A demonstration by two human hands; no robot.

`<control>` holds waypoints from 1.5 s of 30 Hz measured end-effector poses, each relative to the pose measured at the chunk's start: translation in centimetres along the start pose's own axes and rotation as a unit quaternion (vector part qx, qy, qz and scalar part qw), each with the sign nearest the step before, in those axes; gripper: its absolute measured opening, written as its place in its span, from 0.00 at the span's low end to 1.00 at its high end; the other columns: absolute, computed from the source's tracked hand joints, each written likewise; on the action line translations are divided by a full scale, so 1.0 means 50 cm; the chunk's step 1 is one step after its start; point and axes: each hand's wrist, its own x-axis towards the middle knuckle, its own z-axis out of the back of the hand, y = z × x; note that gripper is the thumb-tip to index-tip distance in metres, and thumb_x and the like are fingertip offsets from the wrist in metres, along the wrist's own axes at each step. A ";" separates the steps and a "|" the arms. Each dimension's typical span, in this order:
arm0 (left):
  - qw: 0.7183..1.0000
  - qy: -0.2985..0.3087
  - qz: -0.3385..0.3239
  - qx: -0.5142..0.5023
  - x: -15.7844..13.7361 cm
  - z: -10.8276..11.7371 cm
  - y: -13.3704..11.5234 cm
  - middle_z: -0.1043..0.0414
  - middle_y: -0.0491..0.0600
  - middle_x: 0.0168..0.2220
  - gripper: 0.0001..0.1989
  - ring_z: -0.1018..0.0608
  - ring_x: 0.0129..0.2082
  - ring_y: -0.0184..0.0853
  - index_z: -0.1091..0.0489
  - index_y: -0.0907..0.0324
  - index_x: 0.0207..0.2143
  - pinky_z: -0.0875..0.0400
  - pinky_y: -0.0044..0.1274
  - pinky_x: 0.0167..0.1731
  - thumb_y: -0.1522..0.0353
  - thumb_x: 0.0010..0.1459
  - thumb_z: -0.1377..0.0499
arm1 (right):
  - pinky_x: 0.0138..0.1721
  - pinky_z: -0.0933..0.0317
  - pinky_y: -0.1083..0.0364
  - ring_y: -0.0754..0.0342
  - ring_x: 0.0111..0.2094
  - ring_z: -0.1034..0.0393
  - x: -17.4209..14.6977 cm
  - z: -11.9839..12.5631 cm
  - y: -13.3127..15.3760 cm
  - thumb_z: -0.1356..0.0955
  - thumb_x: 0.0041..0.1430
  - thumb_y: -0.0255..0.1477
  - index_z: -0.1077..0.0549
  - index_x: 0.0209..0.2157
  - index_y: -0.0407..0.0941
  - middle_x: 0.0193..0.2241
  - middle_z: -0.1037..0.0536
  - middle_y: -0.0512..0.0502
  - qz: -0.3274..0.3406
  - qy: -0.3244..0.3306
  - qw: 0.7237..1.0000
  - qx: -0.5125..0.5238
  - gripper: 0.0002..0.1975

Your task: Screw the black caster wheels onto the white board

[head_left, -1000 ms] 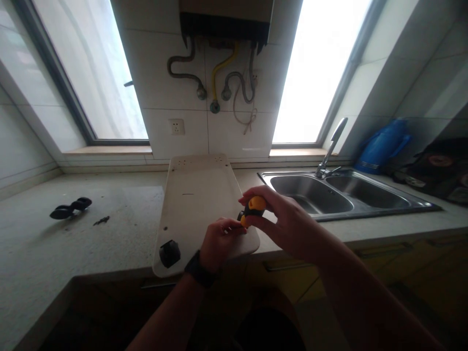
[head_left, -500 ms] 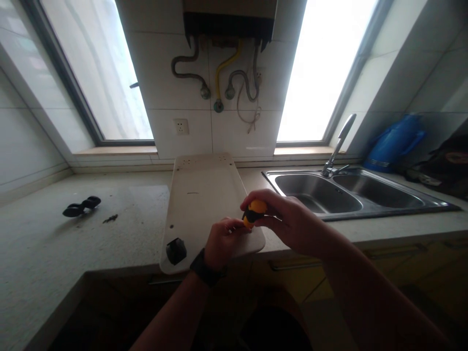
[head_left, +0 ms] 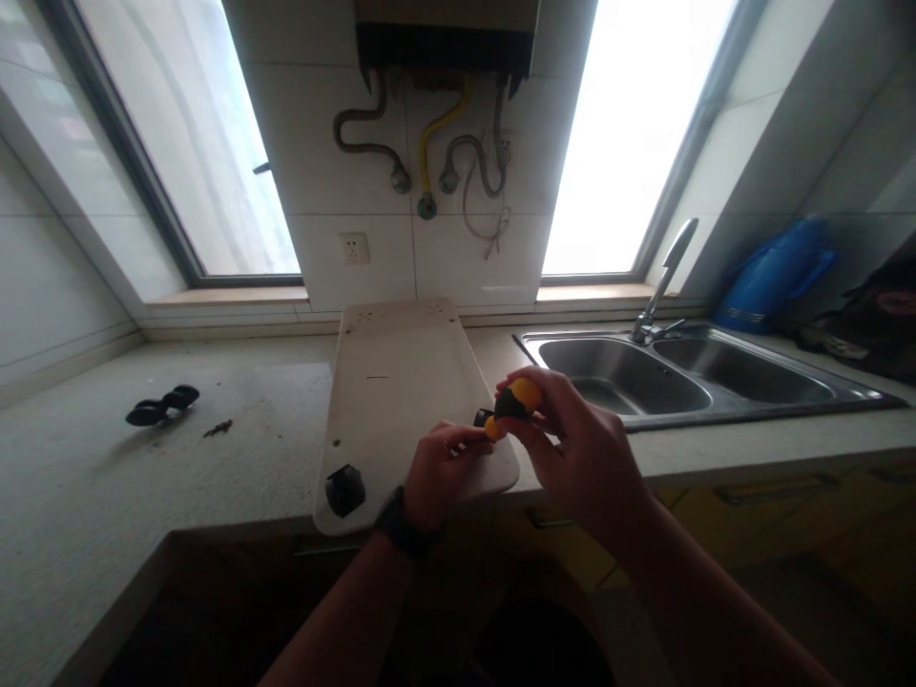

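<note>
My right hand [head_left: 579, 439] grips the yellow and black handle of a stubby screwdriver [head_left: 521, 396], which tilts over the near right corner of a pale board [head_left: 401, 382]. A dark piece [head_left: 482, 418] shows beside the screwdriver's lower end at that corner. My left hand [head_left: 444, 468], with a dark band on the wrist, rests over the board's near edge. Its fingers are closed at the screwdriver's lower end; what they pinch is hidden. A black blocky foot [head_left: 344, 490] stands on the near left corner of the board. The screwdriver's tip is out of sight.
Black rounded parts [head_left: 163, 405] and a few small dark screws or bits [head_left: 218, 428] lie on the counter [head_left: 236, 477] at left. A double steel sink [head_left: 622, 377] with a tap [head_left: 662, 281] is at right, a blue jug [head_left: 777, 277] behind it.
My right hand and the screwdriver's handle have tilted and shifted right, uncovering the dark piece at the corner. My left hand stays nearly in place.
</note>
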 end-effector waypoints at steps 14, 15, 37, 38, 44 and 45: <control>1.000 -0.001 0.008 -0.016 0.000 0.004 -0.001 0.21 0.49 0.34 0.06 0.24 0.32 0.35 0.17 0.57 0.34 0.32 0.24 0.34 0.66 0.59 0.34 | 0.42 0.24 0.48 0.47 0.41 0.20 0.023 0.018 0.006 0.27 0.61 0.37 0.31 0.49 0.46 0.41 0.18 0.42 -0.008 0.066 0.998 0.000 0.19; 1.000 0.001 0.006 -0.017 0.000 0.004 -0.001 0.21 0.49 0.33 0.06 0.24 0.32 0.35 0.17 0.57 0.34 0.32 0.25 0.34 0.66 0.60 0.35 | 0.45 0.25 0.48 0.47 0.43 0.21 0.033 0.030 0.002 0.27 0.61 0.37 0.31 0.50 0.46 0.43 0.19 0.43 -0.003 0.118 0.993 0.022 0.19; 1.000 0.006 0.015 0.009 0.000 0.004 0.001 0.23 0.48 0.33 0.07 0.26 0.31 0.34 0.18 0.57 0.37 0.34 0.25 0.33 0.66 0.61 0.35 | 0.40 0.27 0.55 0.52 0.39 0.21 0.020 0.002 0.004 0.30 0.62 0.26 0.32 0.53 0.48 0.40 0.18 0.46 -0.019 0.089 0.996 0.023 0.17; 1.000 0.004 0.016 0.011 0.001 0.004 0.000 0.23 0.48 0.33 0.06 0.26 0.31 0.34 0.18 0.57 0.37 0.34 0.25 0.33 0.65 0.60 0.35 | 0.41 0.27 0.55 0.52 0.40 0.21 0.023 0.005 0.003 0.30 0.62 0.26 0.31 0.52 0.48 0.40 0.19 0.47 -0.007 0.097 0.995 0.024 0.17; 0.999 0.009 -0.034 -0.006 0.001 0.009 -0.007 0.23 0.49 0.44 0.13 0.26 0.36 0.34 0.21 0.54 0.45 0.31 0.24 0.36 0.69 0.56 0.32 | 0.44 0.27 0.51 0.50 0.44 0.23 0.035 0.039 -0.006 0.28 0.63 0.32 0.32 0.55 0.50 0.45 0.20 0.45 0.043 0.066 0.996 0.030 0.20; 0.999 0.008 -0.040 0.001 0.001 0.009 -0.006 0.24 0.49 0.45 0.16 0.26 0.37 0.34 0.22 0.54 0.47 0.31 0.24 0.36 0.72 0.55 0.33 | 0.44 0.26 0.51 0.50 0.44 0.22 0.032 0.045 -0.009 0.28 0.63 0.32 0.32 0.55 0.50 0.45 0.20 0.45 0.039 0.046 0.998 0.034 0.20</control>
